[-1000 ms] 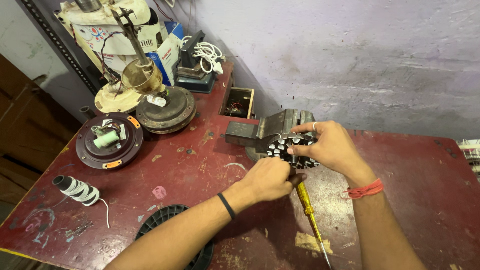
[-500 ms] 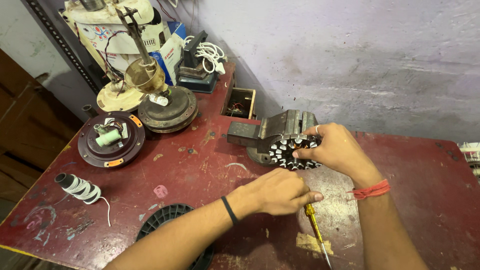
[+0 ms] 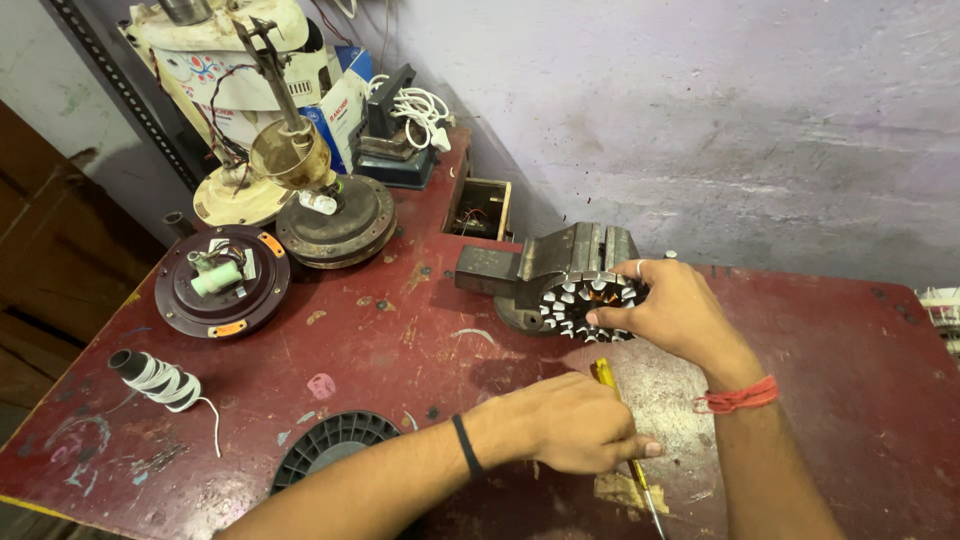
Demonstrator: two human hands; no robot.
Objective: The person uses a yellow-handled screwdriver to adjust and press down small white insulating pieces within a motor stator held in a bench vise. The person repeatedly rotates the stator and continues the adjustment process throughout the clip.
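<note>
My right hand [image 3: 668,312] grips a round motor stator [image 3: 582,304] with white-tipped teeth, held against a grey bench vise [image 3: 548,259] on the red worktable [image 3: 400,330]. A red thread band circles that wrist. My left hand [image 3: 575,424], with a black wristband, lies lower on the table and closes around the yellow handle of a screwdriver [image 3: 608,378], whose shaft runs toward the near edge under the hand.
Far left stand fan motor housings [image 3: 222,280] [image 3: 337,220], a brass-coloured fan body on a stem [image 3: 288,150], a coiled white cord [image 3: 420,108] and a small open box [image 3: 478,208]. A spool with white wrap [image 3: 158,378] and a black ribbed disc [image 3: 330,445] lie near the front.
My left hand has drawn back from the stator toward me and now rests on the screwdriver. My right hand keeps hold of the stator at the vise.
</note>
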